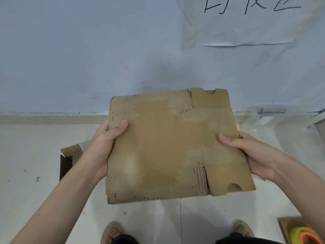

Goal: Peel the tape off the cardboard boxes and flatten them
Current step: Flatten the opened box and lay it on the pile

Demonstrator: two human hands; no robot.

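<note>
Head view looks down on a flattened cardboard box (175,147) held in the air above the tiled floor (26,155) — the left hand (107,138) grips its left edge, the right hand (251,152) its right edge, fingers clamped with thumbs on top. Another cardboard box (69,159) sits on the floor at left — tape rolls (306,235) lie at lower right.

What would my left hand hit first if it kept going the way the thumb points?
The left hand already holds the flattened cardboard box by its left edge; straight on, it probably meets only that cardboard, though depth is unclear.
</note>
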